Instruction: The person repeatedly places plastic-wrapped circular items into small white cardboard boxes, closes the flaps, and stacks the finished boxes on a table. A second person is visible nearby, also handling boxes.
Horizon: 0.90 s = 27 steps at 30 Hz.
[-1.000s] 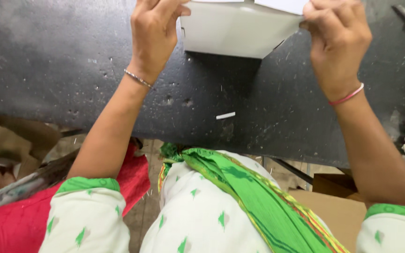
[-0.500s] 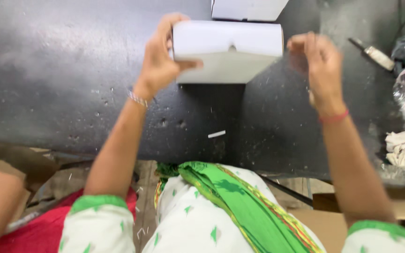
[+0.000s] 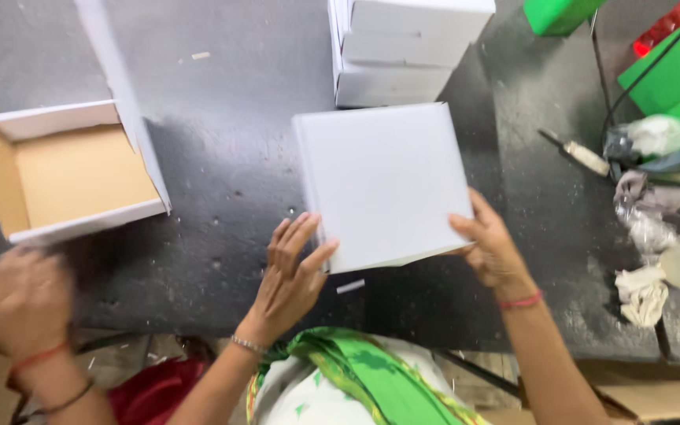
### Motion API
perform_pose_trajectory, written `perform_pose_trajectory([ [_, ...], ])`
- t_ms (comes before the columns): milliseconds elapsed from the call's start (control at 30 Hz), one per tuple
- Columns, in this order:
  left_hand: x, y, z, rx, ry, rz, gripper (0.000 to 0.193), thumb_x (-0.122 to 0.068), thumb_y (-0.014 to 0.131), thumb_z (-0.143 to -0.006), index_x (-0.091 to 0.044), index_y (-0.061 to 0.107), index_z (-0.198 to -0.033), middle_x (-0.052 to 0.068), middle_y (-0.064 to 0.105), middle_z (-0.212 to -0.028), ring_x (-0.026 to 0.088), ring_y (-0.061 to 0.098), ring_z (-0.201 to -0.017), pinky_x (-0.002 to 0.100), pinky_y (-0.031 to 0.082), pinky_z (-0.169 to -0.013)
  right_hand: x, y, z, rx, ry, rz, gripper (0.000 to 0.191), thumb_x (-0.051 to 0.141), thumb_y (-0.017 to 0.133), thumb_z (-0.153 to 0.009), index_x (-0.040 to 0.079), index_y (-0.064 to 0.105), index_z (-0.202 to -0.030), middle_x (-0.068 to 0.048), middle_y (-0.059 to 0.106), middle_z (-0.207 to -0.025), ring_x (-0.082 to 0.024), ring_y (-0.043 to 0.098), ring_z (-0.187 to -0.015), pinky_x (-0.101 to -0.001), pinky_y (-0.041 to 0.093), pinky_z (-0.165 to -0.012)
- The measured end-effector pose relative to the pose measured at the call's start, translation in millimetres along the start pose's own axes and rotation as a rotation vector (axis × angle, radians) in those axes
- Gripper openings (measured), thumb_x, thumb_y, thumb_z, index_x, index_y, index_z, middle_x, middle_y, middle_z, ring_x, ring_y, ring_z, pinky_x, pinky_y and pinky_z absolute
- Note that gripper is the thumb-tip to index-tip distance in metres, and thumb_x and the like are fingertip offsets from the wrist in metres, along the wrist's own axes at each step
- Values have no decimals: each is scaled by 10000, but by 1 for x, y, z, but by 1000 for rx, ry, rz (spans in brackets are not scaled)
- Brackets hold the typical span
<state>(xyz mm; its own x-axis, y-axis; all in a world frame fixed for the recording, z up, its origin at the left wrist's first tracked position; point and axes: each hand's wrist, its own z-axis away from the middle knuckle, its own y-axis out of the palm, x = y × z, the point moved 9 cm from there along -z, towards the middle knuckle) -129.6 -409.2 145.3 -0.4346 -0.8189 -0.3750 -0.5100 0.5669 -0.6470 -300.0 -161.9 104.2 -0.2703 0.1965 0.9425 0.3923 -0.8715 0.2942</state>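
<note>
A dark, scuffed bench (image 3: 222,71) fills most of the view and carries everything else. At its near middle a closed white square box (image 3: 383,185) lies flat, and it is held between the two hands: the left hand (image 3: 293,279) is spread flat with fingers wide against the box's near left corner, while the right hand (image 3: 491,248) is curled around the near right corner, thumb on top. The step in hand is judged to be the squaring or pressing down of this finished box on the bench; a next move would call for a firm grip on both sides so that the lid is not sprung open. Just beyond it, at the far middle, a stack of white boxes (image 3: 403,51) of the same kind is seen, nearly touching the held box. At the far left an open box (image 3: 72,173), white outside and brown cardboard inside, stands with its lid flap upright. At the right edge green blocks (image 3: 670,67) are partly in view, with crumpled white rags (image 3: 643,228) near them and a small brush (image 3: 576,153) between the rags and the stack. At the near left a blurred hand of another person (image 3: 25,303), with a red band at the wrist, is seen. No labels or signs can be made out on any package. A small white scrap (image 3: 350,286) lies near the held box.
</note>
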Motion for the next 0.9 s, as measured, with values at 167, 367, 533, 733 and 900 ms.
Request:
perform_pose_trajectory([
  [167,40,-35,4,-215,-275,-91,691,-141,822,-879,-57,437,-1447,201,385,-1551,369,355,-1475,515,293,-1232,130,-6,-60,-20,-360,83,492,93,589,-1039,-17,463,-1502,-124,615,-1389,-229,657,-1210,-375,605,-949],
  [367,111,-140,48,-574,-382,-562,639,-167,765,-1011,-96,382,-1517,120,405,-1527,299,376,-1477,486,319,-1260,223,1,-189,171,-436,156,450,238,558,-1094,25,456,-1477,-131,647,-1377,-315,698,-1221,-532,634,-890],
  [533,201,-222,95,-666,-583,-527,838,-385,731,-1015,-20,256,-1601,187,331,-1606,323,361,-1540,534,363,-1255,215,-42,-306,-86,-174,645,495,402,592,-1024,41,576,-1362,-97,636,-1337,-307,647,-1217,-520,602,-883],
  [733,299,-203,96,-52,-714,-426,834,-502,816,-718,-69,598,-1396,185,600,-1404,392,533,-1290,532,431,-1086,217,-70,-321,-450,-477,1248,467,469,704,-1099,14,737,-1200,-183,744,-1195,-268,719,-1070,-367,544,-959],
  [900,297,-148,64,168,-803,-385,442,-481,666,-952,-71,763,-1085,175,737,-1007,405,692,-975,508,536,-849,199,-52,-228,-455,-782,1053,267,273,764,-1040,30,741,-1150,-136,667,-1161,-192,701,-923,-296,552,-816],
])
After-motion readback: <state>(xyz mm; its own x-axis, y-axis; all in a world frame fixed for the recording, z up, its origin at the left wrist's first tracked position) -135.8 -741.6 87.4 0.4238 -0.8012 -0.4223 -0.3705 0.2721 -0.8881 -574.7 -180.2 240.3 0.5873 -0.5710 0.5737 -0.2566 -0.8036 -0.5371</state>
